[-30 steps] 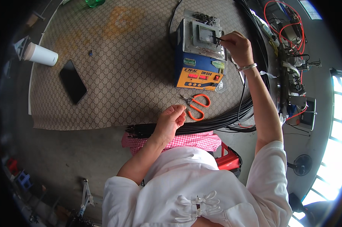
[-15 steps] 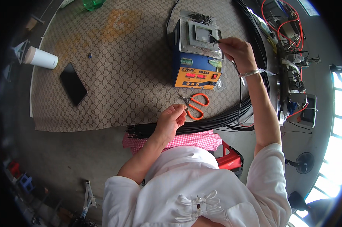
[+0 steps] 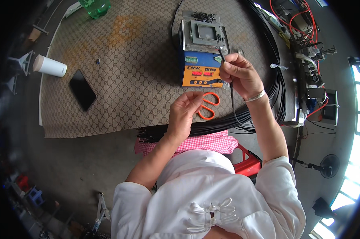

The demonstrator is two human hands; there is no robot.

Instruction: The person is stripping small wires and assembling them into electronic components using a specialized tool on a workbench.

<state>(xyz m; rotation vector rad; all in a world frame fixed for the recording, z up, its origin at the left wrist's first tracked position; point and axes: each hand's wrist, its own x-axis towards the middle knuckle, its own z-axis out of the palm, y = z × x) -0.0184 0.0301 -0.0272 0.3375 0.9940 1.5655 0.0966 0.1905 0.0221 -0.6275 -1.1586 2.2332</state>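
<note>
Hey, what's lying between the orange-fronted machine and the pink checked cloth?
In the head view: an orange-handled tool, partly hidden by the left hand; then, nearer the cloth, a bundle of black cables.

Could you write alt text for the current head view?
A person's right hand pinches a thin black cable near its end, in front of a blue-and-orange machine. The left hand, fingertips together, partly hides an orange-handled tool on a patterned tabletop; a phone and white cup are further left.
</note>
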